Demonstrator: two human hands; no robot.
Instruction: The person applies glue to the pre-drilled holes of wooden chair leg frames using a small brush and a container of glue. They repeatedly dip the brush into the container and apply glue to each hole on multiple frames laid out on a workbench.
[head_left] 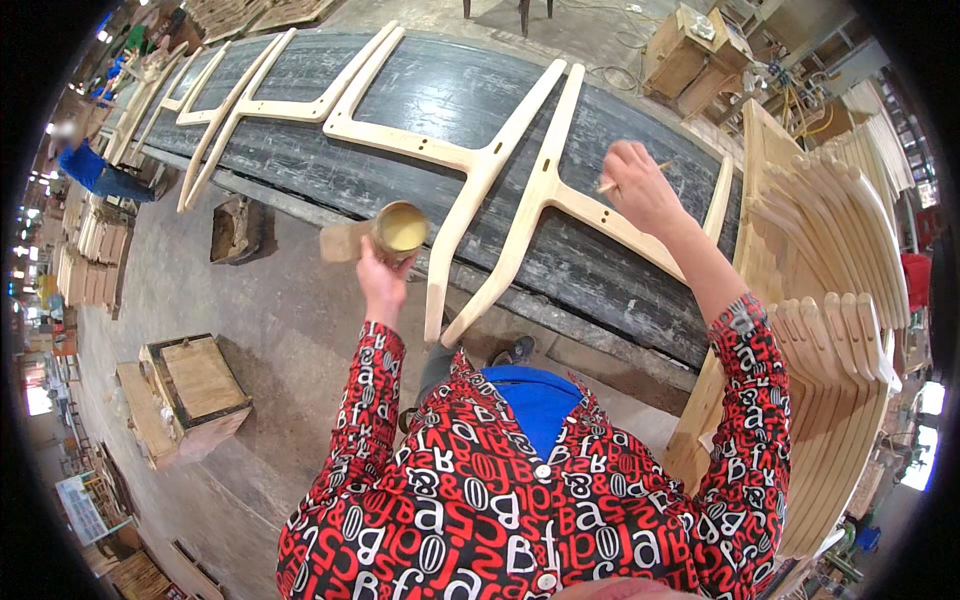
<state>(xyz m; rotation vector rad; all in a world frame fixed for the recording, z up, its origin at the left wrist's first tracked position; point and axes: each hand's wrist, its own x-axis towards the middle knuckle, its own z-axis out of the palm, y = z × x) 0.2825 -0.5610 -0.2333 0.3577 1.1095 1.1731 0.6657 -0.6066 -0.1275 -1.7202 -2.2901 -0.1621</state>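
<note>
My left hand [383, 280] is wrapped round a round tub [403, 229] of pale yellow, creamy stuff, in front of the table edge. A flat tan piece [343, 243] shows beside the tub; what it is I cannot make out. My right hand [638, 188] is closed on a thin wooden stick [664, 165], whose lower end is hard to make out. That hand is above the crossbar of the nearest pale wooden chair frame [600, 215], beside its small dark holes. Another wooden frame [470, 200] lies just left of it, with an oblong slot and small holes.
More wooden frames [270, 108] run along the long dark table [430, 90] to the far left. Stacked curved wooden parts [825, 230] stand close on my right. A wooden box [200, 380] is on the floor at left. Another person [95, 170] is at far left.
</note>
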